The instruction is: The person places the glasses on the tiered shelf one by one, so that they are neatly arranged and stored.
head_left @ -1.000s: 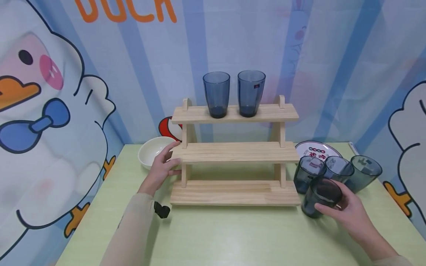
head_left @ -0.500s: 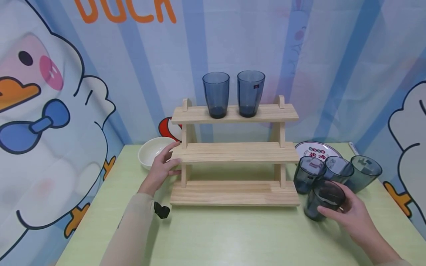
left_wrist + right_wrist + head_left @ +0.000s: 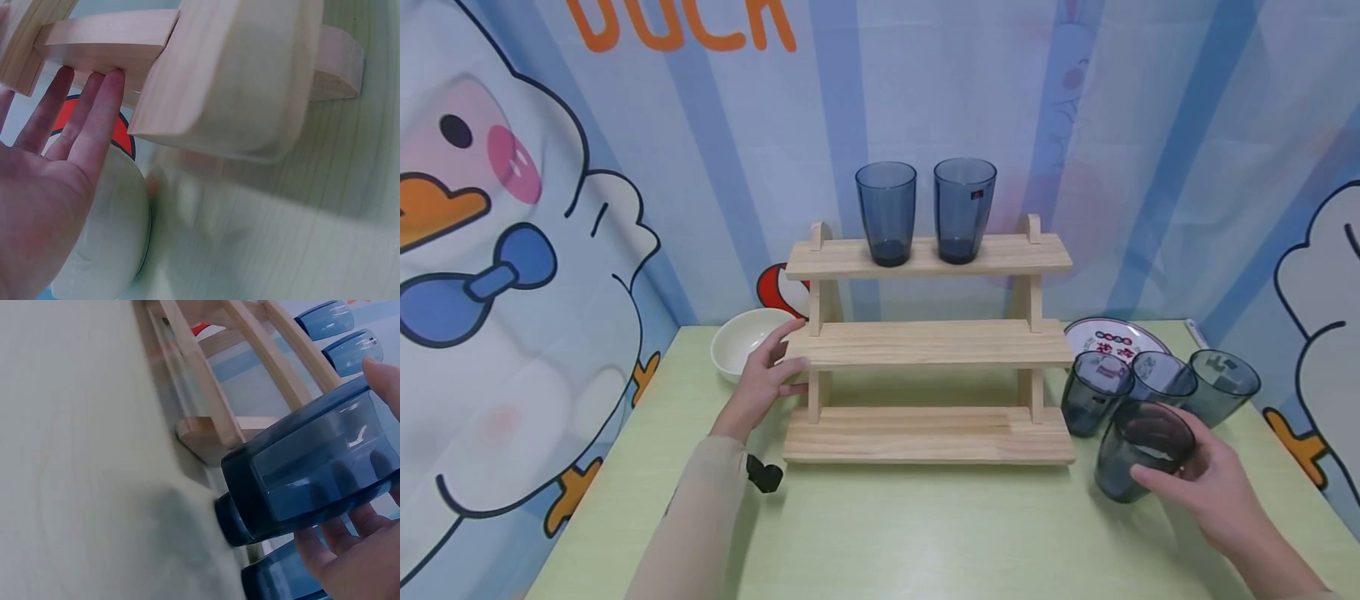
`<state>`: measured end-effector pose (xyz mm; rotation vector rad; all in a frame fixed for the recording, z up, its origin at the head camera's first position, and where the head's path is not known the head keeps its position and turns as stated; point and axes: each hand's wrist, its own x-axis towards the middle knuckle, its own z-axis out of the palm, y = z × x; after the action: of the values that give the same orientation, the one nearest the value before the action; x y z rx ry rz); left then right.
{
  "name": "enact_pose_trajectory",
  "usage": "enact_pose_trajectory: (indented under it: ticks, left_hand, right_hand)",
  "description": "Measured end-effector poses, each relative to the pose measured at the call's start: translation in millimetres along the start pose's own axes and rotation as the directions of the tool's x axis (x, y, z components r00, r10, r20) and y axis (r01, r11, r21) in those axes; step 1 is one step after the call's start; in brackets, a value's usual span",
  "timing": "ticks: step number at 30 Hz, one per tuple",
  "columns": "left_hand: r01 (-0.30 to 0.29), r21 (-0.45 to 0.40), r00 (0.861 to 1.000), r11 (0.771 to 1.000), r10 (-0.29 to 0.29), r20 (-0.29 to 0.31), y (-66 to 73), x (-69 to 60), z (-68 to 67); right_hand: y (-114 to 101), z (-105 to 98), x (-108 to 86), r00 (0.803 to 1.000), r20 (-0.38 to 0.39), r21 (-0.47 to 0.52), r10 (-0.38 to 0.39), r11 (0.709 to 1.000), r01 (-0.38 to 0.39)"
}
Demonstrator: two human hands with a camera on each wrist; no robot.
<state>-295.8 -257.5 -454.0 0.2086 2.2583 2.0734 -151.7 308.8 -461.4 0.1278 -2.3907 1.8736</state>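
Observation:
My right hand grips a dark blue-grey glass, thumb on the near side and fingers round the far side. The glass tilts, and in the right wrist view its base appears off the table. My left hand touches the left side of a three-tier wooden rack; in the left wrist view its extended fingers lie against the wooden side frame. Two similar glasses, a left one and a right one, stand upright on the top tier.
Several more glasses cluster to the right of the rack, in front of a plate with red print. Behind my left hand sits a white bowl. A cartoon-printed curtain hangs behind the pale green table.
My right hand has moved slightly right and toward me with the glass, which leans a little more. My left hand and the rack stay where they were.

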Motion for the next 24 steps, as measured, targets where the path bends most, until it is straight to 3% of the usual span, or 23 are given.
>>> enact_pose_trajectory:
  ticks: [12,24]
  left_hand:
    - [0.0,-0.01,1.0,1.0,0.0,0.003,1.7,-1.1,0.4]
    - [0.012,0.001,1.0,1.0,-0.012,-0.002,1.7,0.2,0.4]
  right_hand:
    - [-29,5,3.2,0.99,0.049,0.128,-0.134,0.984,0.127]
    - [-58,36,23.9,0.979,0.033,0.287,-0.202,0.94,0.184]
